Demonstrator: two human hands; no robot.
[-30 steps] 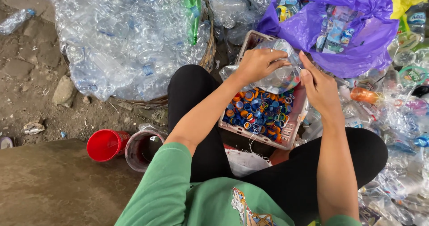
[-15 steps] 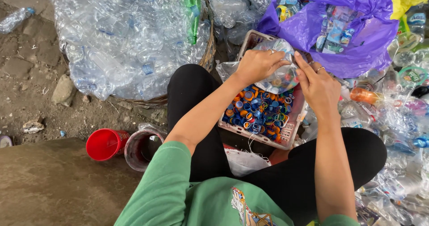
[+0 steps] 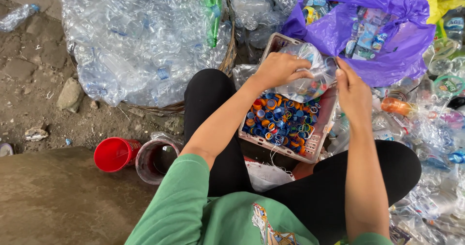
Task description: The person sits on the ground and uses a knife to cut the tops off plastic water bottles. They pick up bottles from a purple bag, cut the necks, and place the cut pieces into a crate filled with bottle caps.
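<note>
The left hand (image 3: 281,69) now sits higher and further left on the crushed clear bottle (image 3: 310,75), near upper centre of the frame, its fingers curled over the bottle's top rather than spread across it. The right hand (image 3: 352,94) has drawn slightly rightward, its fingertips at the bottle's right end. The bottle itself appears lifted a little above the tray of caps (image 3: 286,121).

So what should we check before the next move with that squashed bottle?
1. Left hand grips the crushed clear bottle: ok.
2. Right hand touches the bottle's end: ok.
3. Bottle sits over the pink crate: ok.
4. Crate holds blue and orange bottle caps, with room left: ok.
5. Cap off the bottle: cannot tell, hands hide it.
6. Purple bag open and close by: ok.
</note>
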